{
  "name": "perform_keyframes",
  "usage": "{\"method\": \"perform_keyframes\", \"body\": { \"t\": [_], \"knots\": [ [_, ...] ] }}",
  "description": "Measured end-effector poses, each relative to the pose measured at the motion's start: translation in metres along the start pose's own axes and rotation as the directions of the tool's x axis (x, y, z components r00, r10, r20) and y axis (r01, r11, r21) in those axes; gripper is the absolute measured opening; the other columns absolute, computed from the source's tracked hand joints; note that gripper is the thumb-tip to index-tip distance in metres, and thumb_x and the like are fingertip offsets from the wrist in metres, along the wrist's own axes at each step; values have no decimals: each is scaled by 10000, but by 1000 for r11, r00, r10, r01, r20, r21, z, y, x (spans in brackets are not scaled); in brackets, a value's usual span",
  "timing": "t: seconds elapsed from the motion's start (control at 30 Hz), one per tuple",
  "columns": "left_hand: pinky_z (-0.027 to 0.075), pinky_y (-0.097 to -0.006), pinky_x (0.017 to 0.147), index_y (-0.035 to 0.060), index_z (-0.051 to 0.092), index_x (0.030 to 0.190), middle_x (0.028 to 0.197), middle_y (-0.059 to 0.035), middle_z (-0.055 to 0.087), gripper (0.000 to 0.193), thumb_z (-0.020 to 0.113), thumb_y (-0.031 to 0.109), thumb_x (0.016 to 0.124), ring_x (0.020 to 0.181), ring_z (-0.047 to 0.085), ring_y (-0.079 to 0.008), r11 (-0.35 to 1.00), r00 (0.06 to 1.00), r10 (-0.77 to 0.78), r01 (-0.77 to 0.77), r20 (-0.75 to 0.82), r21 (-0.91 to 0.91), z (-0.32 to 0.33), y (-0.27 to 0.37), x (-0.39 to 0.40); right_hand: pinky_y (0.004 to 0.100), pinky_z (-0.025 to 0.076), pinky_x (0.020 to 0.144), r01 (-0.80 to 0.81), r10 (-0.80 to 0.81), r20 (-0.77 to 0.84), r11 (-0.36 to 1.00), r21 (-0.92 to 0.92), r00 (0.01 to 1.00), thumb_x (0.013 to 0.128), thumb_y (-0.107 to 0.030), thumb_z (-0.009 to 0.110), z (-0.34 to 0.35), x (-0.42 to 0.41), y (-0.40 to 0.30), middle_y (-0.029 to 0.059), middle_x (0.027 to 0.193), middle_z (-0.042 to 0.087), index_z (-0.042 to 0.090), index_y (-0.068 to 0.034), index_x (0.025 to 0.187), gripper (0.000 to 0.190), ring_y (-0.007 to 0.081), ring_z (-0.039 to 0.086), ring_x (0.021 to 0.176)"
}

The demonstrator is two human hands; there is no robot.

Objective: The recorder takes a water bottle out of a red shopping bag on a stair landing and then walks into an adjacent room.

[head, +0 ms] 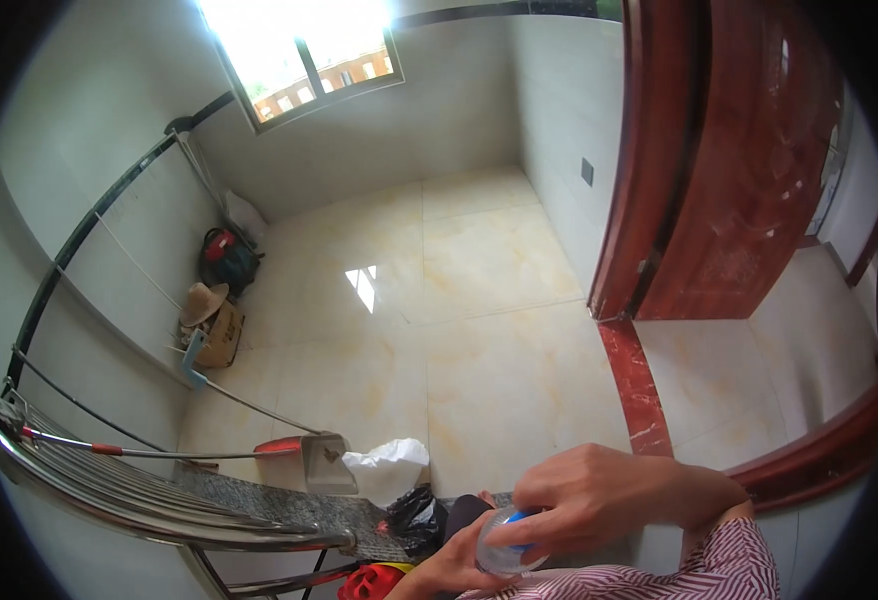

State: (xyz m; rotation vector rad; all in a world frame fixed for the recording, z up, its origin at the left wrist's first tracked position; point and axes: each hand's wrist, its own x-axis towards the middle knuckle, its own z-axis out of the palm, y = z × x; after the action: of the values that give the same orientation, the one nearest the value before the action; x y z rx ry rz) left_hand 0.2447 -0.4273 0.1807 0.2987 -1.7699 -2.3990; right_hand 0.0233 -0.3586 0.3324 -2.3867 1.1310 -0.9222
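Note:
My left hand (450, 562), low in the picture, is closed around a clear ribbed container (495, 559), likely plastic. Over its top reaches my right hand (589, 495), thumb and fingers on a blue part (520, 517) that looks like a lid. Most of the blue part is hidden by my fingers, so I cannot tell whether it is attached. A striped red and white sleeve covers my right forearm. Beside my left hand lie a black plastic bag (415, 517) and a red object (371, 581).
A white bag (390, 465) and a dustpan (326, 461) are on the floor. Metal railing (184, 517) runs along the lower left. A cardboard box (223, 337) with a straw hat (203, 302) stands by the left wall. At right is a red wooden door (731, 187).

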Motion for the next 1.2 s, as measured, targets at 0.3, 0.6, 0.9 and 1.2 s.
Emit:
{"method": "perform_keyframes", "body": {
  "t": [0.3, 0.6, 0.9, 1.2],
  "knots": [
    [394, -378, 929, 50, 401, 1276, 1197, -117, 506, 799, 821, 191, 611, 1110, 483, -245, 996, 996, 60, -56, -67, 71, -66, 125, 58, 290, 528, 697, -64, 62, 148, 998, 12, 987, 743, -4, 655, -96, 109, 31, 144, 1078, 586, 582, -230, 1125, 450, 248, 626, 893],
    [370, -339, 947, 26, 356, 1304, 1175, -130, 502, 803, 787, 183, 644, 1109, 469, -202, 943, 996, 86, -71, -30, 325, -99, 209, 91, 310, 537, 627, -114, 50, -355, 980, -162, 933, 760, -67, 646, -165, 154, 25, 129, 1004, 608, 630, -144, 1050, 301, 228, 642, 767],
    [394, -317, 930, 0, 398, 1260, 1141, -118, 539, 809, 819, 164, 589, 1066, 507, -187, 843, 933, 291, -147, -209, 518, -73, 252, 114, 253, 492, 623, -97, 424, -611, 864, 493, 669, 868, -33, 496, -189, 79, 56, 127, 1003, 598, 567, -14, 1108, 251, 149, 590, 685],
    [478, -342, 845, 15, 516, 1116, 1023, -85, 607, 654, 822, 91, 543, 949, 596, -191, 770, 789, 476, -161, -388, 618, -71, 247, 112, 267, 478, 608, -17, 658, -660, 713, 701, 363, 781, -106, 433, -224, 2, 88, 126, 867, 603, 578, 31, 978, 281, 149, 567, 625]
  ]
}}
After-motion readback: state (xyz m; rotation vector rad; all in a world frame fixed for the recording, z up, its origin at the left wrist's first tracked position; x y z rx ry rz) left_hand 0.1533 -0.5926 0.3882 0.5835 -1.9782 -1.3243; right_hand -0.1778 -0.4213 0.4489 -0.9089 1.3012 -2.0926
